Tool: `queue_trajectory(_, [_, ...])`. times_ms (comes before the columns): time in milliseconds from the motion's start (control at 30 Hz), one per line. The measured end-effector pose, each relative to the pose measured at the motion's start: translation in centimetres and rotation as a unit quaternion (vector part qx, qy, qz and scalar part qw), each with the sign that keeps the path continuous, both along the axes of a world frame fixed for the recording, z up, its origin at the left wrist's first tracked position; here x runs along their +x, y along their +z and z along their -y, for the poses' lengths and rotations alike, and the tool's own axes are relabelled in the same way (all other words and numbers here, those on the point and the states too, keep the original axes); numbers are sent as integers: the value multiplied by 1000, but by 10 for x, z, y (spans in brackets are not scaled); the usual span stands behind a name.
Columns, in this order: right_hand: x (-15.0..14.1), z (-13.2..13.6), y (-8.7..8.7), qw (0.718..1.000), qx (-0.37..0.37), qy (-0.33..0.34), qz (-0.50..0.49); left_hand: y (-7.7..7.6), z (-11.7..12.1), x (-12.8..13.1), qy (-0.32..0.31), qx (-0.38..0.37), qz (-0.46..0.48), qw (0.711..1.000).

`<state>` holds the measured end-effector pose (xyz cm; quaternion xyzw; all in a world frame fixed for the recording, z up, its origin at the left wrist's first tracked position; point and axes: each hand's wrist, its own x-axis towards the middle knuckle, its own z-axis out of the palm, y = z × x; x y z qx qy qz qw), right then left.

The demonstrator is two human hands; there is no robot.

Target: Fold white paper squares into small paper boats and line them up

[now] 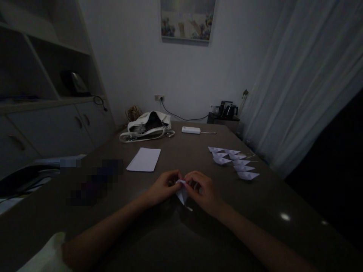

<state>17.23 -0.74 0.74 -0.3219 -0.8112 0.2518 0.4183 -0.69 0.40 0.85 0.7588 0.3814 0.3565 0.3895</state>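
Both of my hands meet at the middle of the dark table around a small folded white paper. My left hand pinches the paper's upper left part with curled fingers. My right hand grips its right side, fingers closed. The paper's pointed lower tip shows between the hands, just above the tabletop. A stack of flat white sheets lies beyond my left hand. Several finished folded paper boats lie in two rows to the right, beyond my right hand.
A white handbag and a white power bank with a cable lie at the table's far end. A shelf unit with cupboards stands left, a curtain right, a kettle on a small stand behind.
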Motion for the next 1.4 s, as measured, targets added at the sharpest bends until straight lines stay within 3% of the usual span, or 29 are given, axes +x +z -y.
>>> queue_trajectory(300, [-1,0,1,1000,-6,-9,-21,1,4,0,18,56,12,998])
queue_trajectory(467, [1,-4,-2,990,-126,3,-64,6,5,-1,25,65,48,996])
queue_trajectory(600, [2,-10,-3,977,-197,51,-61,6,4,-2,10,19,65,998])
queue_trajectory(733, [5,-14,-2,985,-157,34,-62,7,4,-3,4,-3,64,998])
queue_trajectory(933, [5,-13,-1,991,-96,2,-93,8,3,-2,44,11,58,997])
queue_trajectory(1033, [4,-14,-4,976,-173,-3,-131,8,2,-2,47,-1,90,995])
queue_trajectory(1133, [4,-16,-7,952,-269,31,-141,6,1,-3,41,4,83,996])
queue_trajectory(1267, [4,-20,-8,945,-284,53,-152,-2,-4,-4,44,32,81,995])
queue_trajectory(1400, [5,-22,-9,956,-242,37,-161,-8,-9,-4,54,-75,125,988])
